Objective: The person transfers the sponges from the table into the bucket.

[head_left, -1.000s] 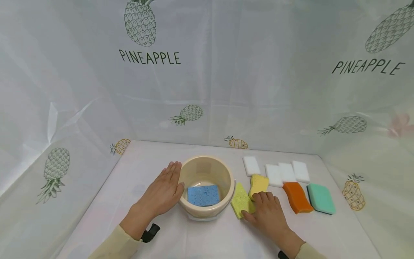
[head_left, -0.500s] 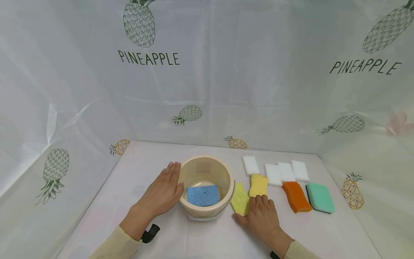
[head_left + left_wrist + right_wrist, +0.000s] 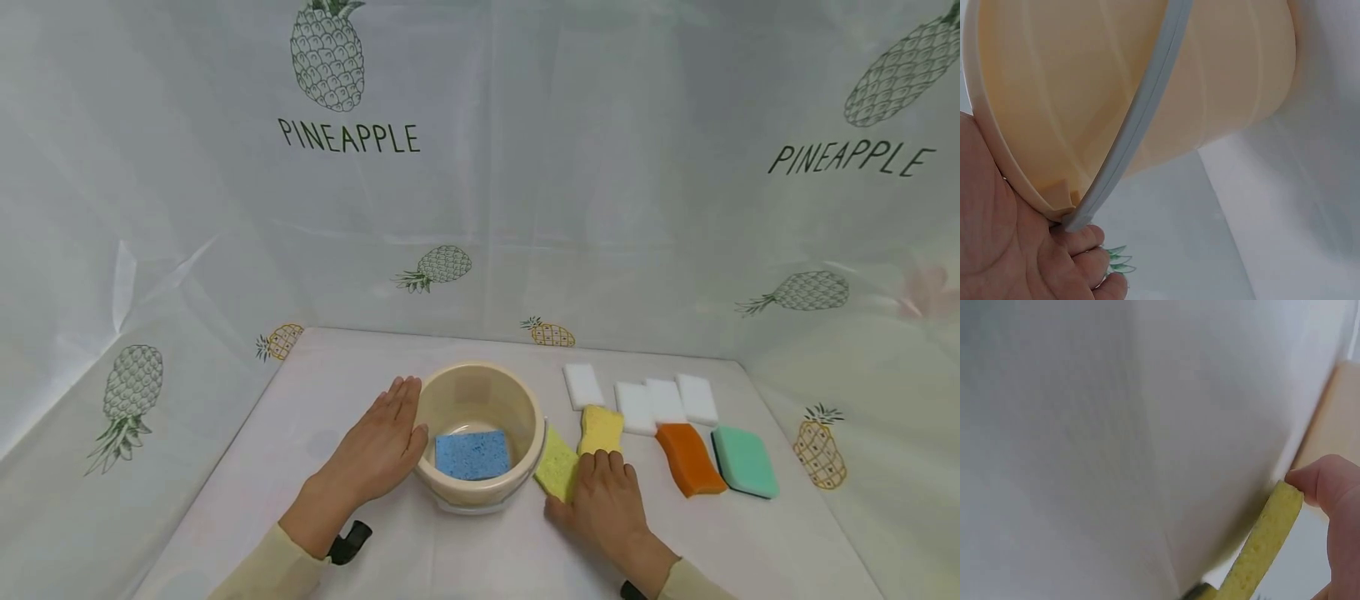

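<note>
- Hanging behind and at both sides: one white sheet (image 3: 600, 183) printed with pineapples and lettering.
- Below it: one white tabletop (image 3: 352, 367).
- Standing upright thereon: one round cream plastic bucket (image 3: 476, 493), its grey handle (image 3: 1132, 122) lowered along the near side.
- Left hand (image 3: 381, 442): fingers straight and together, laid against the bucket's left rim.
- Right hand (image 3: 609, 506): gripping the yellow-green sponge between thumb and fingers.
- One rectangular blue sponge (image 3: 472, 455), inside the bucket.
- One flat yellow-green sponge (image 3: 557, 468), just right of the bucket; whether it touches the tabletop cannot be told.
- One mint-green scouring sponge (image 3: 745, 461) with dark underside, far right.
- One wavy-edged orange sponge (image 3: 690, 458), just left of the mint-green one.
- One waisted yellow sponge (image 3: 600, 429), just beyond the right fingers.
- Four white rectangular pads (image 3: 634, 408), in the back row.
</note>
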Motion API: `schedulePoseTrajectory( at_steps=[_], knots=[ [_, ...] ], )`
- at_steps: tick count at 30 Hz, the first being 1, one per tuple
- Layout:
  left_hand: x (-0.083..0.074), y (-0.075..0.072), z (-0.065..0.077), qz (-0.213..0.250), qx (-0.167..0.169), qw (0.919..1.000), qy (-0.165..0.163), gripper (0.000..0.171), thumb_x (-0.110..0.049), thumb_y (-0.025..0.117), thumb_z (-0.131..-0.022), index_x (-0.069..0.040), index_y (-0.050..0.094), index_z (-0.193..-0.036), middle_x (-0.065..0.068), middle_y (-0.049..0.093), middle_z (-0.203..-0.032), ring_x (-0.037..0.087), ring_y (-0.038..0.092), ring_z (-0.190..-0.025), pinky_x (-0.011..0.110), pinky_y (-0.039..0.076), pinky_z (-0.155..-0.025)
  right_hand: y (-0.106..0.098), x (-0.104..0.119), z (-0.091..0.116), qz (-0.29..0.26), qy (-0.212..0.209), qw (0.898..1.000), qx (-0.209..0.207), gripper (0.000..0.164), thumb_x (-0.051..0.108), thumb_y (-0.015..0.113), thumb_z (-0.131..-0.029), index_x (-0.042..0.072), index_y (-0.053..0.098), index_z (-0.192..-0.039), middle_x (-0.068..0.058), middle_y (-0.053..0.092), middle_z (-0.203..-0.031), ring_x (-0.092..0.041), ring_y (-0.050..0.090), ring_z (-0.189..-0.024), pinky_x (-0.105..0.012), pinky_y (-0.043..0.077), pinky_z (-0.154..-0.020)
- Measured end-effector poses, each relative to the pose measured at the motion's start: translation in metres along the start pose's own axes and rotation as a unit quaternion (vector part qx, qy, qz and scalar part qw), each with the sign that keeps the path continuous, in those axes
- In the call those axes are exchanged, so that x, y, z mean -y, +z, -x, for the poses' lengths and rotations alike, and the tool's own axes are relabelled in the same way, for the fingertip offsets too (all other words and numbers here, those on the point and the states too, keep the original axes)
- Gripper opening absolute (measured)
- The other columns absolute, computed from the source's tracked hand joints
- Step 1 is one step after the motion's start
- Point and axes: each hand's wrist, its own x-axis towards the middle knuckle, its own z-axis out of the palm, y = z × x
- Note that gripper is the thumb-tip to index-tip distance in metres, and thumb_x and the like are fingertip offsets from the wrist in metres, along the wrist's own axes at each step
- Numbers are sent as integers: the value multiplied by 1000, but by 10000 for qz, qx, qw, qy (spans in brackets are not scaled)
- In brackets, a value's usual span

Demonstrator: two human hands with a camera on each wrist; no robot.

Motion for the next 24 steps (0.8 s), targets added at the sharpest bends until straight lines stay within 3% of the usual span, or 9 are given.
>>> schedulePoseTrajectory(
  at_steps=[9,16,24],
  knots=[
    [-2,-1,0,-26,-39,10000,19,68,-31,44,-111,7,26,-163,24,30,-170,37,24,-161,54,27,-130,-14,-14,-12,90,-176,9980,-607,68,58,83,-70,1,51,-87,-11,44,-76,-31,42,-75,-38,36,-64],
    [-2,-3,1,-95,-118,9999,71,67,-30,46,-110,8,28,-163,25,31,-169,37,24,-161,55,27,-130,-21,-33,-29,136,-776,9914,-1042,69,52,83,-71,-5,55,-99,-18,53,-88,-34,48,-82,-41,44,-68],
    [-2,-4,0,-98,13,9999,41,68,-32,43,-111,7,26,-163,25,28,-170,37,21,-162,54,25,-131,-31,-59,-52,319,-1241,9888,-763,71,50,81,-75,-4,53,-112,-21,56,-107,-38,52,-99,-47,50,-82]
  ],
)
